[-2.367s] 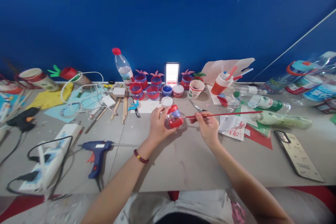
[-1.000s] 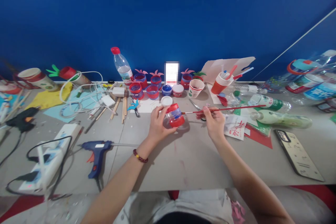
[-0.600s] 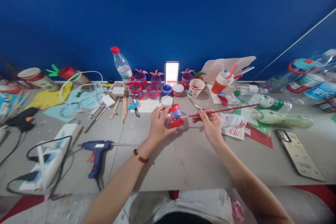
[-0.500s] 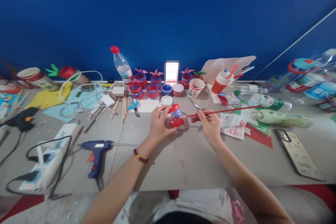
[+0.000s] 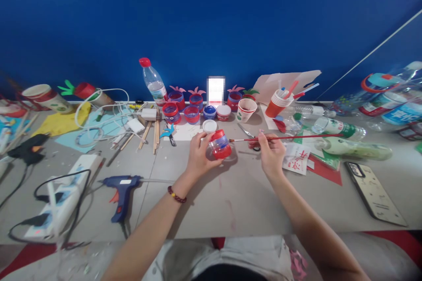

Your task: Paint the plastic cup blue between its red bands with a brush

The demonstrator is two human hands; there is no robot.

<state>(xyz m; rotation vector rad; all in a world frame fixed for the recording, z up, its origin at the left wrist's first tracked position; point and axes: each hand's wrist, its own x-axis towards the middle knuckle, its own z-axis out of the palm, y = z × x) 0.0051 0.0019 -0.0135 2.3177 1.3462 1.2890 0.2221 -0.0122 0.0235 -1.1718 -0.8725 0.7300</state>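
My left hand point(image 5: 198, 154) holds a small clear cut bottle piece point(image 5: 220, 145) with red and blue painted bands, tilted on its side a little above the grey table point(image 5: 231, 193). My right hand point(image 5: 272, 154) pinches a long thin red paintbrush point(image 5: 290, 137) that lies nearly level. The brush tip sits just right of the painted piece, apart from it by a small gap.
A white paint lid point(image 5: 209, 126), open blue paint pot point(image 5: 209, 112) and several painted cups point(image 5: 172, 113) stand behind my hands. Scissors point(image 5: 245, 132) lie close by. A blue glue gun point(image 5: 121, 186) and power strip point(image 5: 62, 199) are at left, a phone point(image 5: 374, 193) and bottles point(image 5: 339, 129) at right.
My right hand drew the brush to the right, off the painted piece. The left hand tipped the piece slightly. Nothing else on the table moved.
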